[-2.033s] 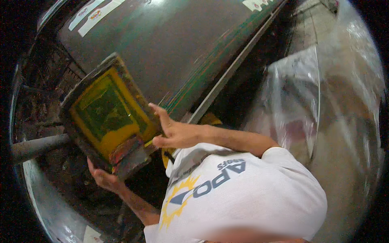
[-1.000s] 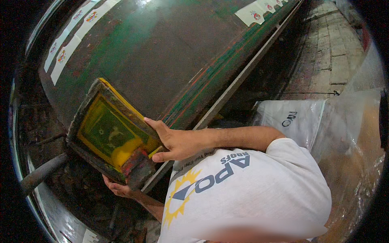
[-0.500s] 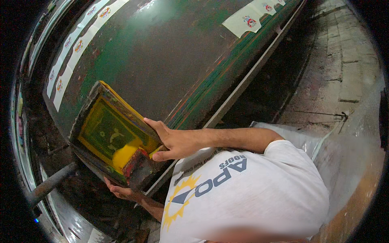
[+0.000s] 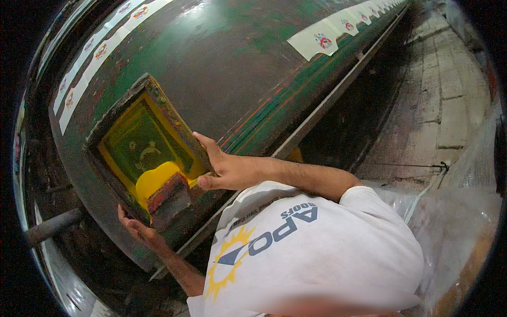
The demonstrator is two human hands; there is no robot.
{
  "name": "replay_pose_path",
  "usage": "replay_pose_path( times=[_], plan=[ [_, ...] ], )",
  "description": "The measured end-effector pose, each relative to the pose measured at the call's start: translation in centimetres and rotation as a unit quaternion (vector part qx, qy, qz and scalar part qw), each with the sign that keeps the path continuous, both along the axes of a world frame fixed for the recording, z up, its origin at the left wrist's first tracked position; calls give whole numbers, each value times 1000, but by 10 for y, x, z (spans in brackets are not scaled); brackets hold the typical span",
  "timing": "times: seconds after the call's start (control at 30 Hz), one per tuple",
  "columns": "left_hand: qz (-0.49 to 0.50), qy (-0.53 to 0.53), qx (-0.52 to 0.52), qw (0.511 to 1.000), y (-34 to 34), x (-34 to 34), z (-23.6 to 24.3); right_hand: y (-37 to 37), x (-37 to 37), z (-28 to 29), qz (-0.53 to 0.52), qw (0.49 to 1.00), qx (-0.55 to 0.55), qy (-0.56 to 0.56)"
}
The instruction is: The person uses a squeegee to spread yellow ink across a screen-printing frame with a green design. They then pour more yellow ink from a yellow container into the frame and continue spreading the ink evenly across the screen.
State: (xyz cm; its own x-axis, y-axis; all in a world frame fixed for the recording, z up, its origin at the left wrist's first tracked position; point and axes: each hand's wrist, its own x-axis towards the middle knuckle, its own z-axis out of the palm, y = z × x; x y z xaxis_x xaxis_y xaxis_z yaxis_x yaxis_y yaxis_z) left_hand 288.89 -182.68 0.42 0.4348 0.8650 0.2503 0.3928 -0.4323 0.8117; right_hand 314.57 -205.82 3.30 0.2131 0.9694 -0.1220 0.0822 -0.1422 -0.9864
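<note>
Both hands hold a dark-edged printing screen [image 4: 116, 117] with a yellow-green mesh, tilted over the near-left edge of a long dark, paint-stained table [image 4: 211, 63]. My right hand [image 4: 222, 169] grips the screen's right edge, thumb and fingers spread along it. My left hand [image 4: 140, 230] is at the lower-left corner, fingers curled against it. A thick pool of yellow ink [image 4: 156, 177] lies at the screen's near end, beside a stained squeegee-like block [image 4: 171, 201] in red and grey.
White fabric pieces with small coloured prints [image 4: 322, 42] run along the table's right side, others [image 4: 108, 39] along the left. A metal rail [image 4: 332, 92] follows the near edge. A round pipe [image 4: 53, 227] is at left; plastic sheeting [image 4: 454, 211] and a tiled floor [image 4: 438, 84] are at right.
Since half a second ago both hands and the screen have moved up in the picture, and the yellow ink shows larger. Over two seconds more of the table and printed pieces has come into view.
</note>
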Motion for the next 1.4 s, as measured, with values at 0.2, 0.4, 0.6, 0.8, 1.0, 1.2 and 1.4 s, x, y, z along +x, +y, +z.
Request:
replay_pose_path(
  times=[0.2,0.4,0.6,0.8,1.0,1.2,1.4],
  plan=[
    [13,20,9,1000,-24,28,1,-14,42,-7,34,999,-22,-9],
    [19,63,8,998,-86,115,1,-79,123,-11,14,999,-47,-15],
    [-40,29,-61,997,-139,218,5,-141,203,-14,-45,997,-66,-9],
    [-61,17,-60,996,-167,288,-4,-183,256,-19,-68,994,-79,35],
    [-84,47,-47,994,-204,338,-15,-221,302,-32,-95,992,-61,-52],
    [-119,91,8,989,-276,410,-45,-296,376,-34,-120,986,-70,-94],
    [-117,86,-38,989,-388,506,-59,-385,477,-37,-146,978,-73,-129]
  ],
)
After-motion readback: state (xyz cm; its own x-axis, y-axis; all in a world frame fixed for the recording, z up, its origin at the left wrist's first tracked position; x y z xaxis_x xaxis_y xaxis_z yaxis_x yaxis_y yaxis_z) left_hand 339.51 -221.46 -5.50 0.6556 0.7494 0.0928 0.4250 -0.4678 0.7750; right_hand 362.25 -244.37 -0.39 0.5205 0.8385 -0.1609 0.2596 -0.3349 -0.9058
